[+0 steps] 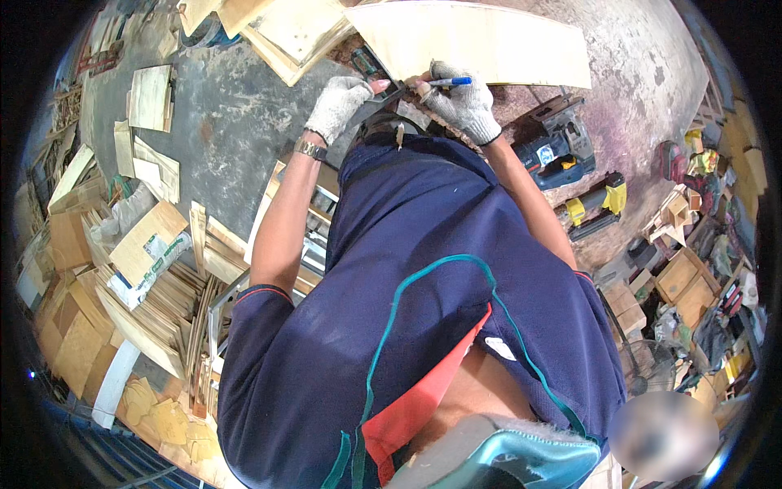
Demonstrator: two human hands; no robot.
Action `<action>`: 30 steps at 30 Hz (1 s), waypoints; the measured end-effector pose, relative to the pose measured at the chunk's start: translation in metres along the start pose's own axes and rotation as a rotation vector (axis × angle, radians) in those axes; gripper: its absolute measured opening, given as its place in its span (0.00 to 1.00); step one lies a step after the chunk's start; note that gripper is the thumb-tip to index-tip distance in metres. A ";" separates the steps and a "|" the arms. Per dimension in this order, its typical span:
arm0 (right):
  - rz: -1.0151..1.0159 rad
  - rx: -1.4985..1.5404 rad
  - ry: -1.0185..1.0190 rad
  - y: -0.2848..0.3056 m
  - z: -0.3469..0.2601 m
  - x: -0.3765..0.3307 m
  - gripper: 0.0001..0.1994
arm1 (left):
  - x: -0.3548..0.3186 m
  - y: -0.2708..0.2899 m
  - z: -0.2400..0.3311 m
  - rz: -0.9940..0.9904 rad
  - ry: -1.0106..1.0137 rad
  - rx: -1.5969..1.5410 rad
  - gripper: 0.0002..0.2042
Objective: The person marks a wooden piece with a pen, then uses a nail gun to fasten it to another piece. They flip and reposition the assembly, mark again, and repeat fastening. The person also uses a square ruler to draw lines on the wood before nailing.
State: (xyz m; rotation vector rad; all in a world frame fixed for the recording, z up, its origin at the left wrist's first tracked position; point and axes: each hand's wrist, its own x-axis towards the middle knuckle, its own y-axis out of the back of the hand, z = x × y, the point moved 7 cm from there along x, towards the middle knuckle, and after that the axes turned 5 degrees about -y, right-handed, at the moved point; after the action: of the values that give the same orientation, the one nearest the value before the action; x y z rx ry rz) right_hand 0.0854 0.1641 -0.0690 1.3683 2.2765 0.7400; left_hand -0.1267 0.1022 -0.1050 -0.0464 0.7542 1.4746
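My left hand (340, 106), in a white knit glove with bare fingertips, is closed with thumb and finger pinching by a thin dark strip (389, 99). What kind of strip it is, I cannot make out. In a matching glove, my right hand (464, 102) holds a blue-capped pen (450, 81), its fingertips close to the strip's other end. Just beyond both hands lies a large pale plywood sheet (481, 41), its near edge beside my right hand. A small dark tool (366, 61) rests past my left fingertips.
Right of my right forearm are a blue and black power tool (562, 151) and a yellow and black tool (595, 205). More plywood sheets (297, 37) lie at the far left. Stacked boards (151, 301) fill the left side. Boxes and clutter (688, 285) line the right.
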 end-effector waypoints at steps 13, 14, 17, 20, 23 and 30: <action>0.037 0.138 -0.029 -0.005 0.004 0.001 0.12 | 0.000 -0.002 -0.002 -0.014 0.055 -0.021 0.27; 0.030 0.145 -0.040 -0.005 0.004 0.002 0.12 | 0.000 -0.002 -0.003 -0.018 0.055 -0.030 0.28; 0.027 0.108 -0.037 -0.006 0.001 0.003 0.12 | 0.003 -0.003 -0.006 -0.024 0.040 -0.028 0.28; 0.031 0.051 -0.006 -0.006 -0.002 0.003 0.11 | 0.005 -0.004 -0.009 -0.026 0.018 -0.041 0.29; -0.004 0.017 -0.030 -0.005 -0.001 0.003 0.10 | 0.005 -0.003 -0.011 -0.005 0.012 -0.040 0.30; -0.056 0.241 -0.108 -0.005 0.005 0.001 0.13 | 0.001 -0.002 -0.005 -0.009 0.040 -0.042 0.28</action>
State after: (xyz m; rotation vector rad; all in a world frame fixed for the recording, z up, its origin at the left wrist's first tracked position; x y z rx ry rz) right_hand 0.0843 0.1641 -0.0759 1.4029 2.3659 0.3735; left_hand -0.1267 0.1005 -0.1099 -0.1117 0.7546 1.4845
